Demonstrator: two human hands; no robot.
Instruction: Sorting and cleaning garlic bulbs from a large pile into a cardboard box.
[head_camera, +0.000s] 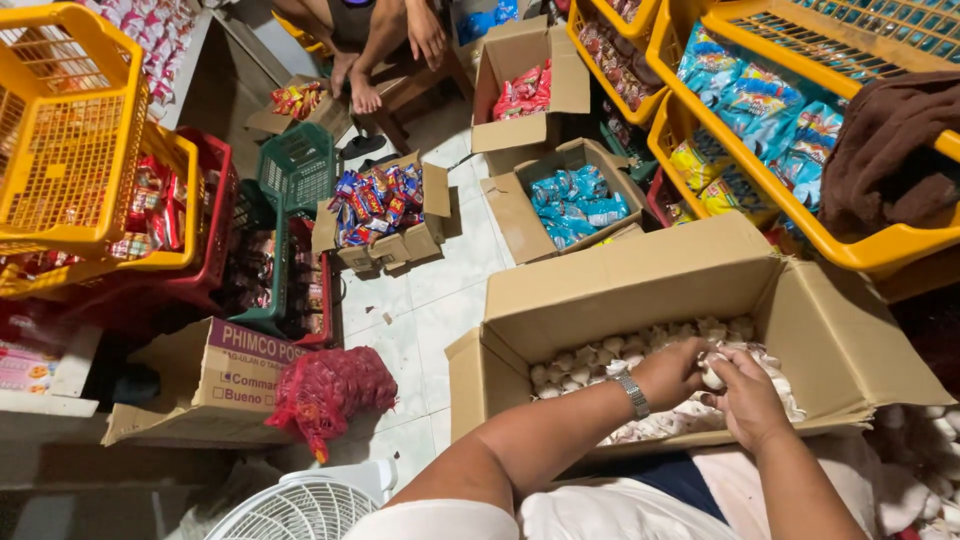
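A large open cardboard box (640, 280) sits in front of me, holding many white garlic bulbs (590, 360). Both hands are inside it at the right side. My left hand (672, 372), with a metal watch on the wrist, and my right hand (745, 392) meet around one white garlic bulb (712, 376), fingers closed on it from both sides. Loose papery garlic skins lie under my hands.
A red mesh sack (330, 392) lies on the tiled floor to the left, by a closed carton (225, 375). A white fan (300, 505) is at bottom left. Yellow baskets (70, 130) and open boxes of snack packets (385, 205) crowd the floor. Another person's legs (365, 60) show at the back.
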